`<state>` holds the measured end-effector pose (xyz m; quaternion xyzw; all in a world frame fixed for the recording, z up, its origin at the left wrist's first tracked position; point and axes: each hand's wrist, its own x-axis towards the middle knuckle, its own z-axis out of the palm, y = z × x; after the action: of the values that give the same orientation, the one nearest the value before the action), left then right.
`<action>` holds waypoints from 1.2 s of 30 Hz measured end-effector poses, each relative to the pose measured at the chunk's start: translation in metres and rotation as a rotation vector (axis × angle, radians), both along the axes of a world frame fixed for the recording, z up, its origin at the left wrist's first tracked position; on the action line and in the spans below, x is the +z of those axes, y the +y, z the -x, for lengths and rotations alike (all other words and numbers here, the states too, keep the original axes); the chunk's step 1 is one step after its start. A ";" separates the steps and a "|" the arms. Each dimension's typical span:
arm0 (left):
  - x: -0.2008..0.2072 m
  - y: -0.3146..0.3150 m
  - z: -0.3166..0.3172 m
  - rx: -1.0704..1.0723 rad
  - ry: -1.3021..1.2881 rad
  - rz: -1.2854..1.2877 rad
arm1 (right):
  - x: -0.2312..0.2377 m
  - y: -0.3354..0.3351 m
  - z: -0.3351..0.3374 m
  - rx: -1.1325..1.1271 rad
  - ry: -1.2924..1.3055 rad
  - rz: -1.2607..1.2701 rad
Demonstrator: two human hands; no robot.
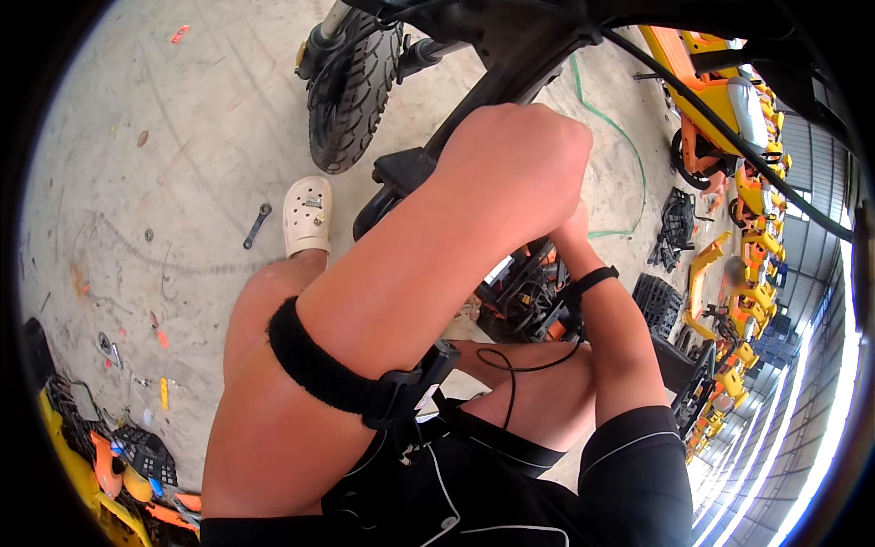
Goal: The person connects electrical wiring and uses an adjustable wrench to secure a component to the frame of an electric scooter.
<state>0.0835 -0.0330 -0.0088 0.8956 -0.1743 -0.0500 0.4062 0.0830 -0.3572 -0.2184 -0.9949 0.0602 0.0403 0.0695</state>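
Black frame (515,68); black, block-patterned tyre (357,102); cream, dark-dotted shoe (305,219); green line (644,187); yellow-orange scooters (715,100).

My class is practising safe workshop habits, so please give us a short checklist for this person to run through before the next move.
1. Left hand firmly on the dark frame: cannot tell; it overlaps the frame in view, but its fingers are hidden.
2. Right hand fully visible: not ok; the left hand and forearm cover part of it.
3. Thin cable clear of the right thigh: not ok; it loops across it in view.
4. Wrench away from the clog: ok; it lies apart on the floor.
5. Floor free of loose bits: not ok; small pieces are scattered there.
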 end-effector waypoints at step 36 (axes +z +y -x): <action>0.003 0.024 0.019 0.311 -0.314 0.062 | 0.029 -0.008 -0.022 0.373 0.090 0.025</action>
<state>0.0649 -0.0086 -0.0062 0.8956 -0.0964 0.1587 0.4043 0.1054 -0.3648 -0.1895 -0.9868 -0.1216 0.0964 0.0458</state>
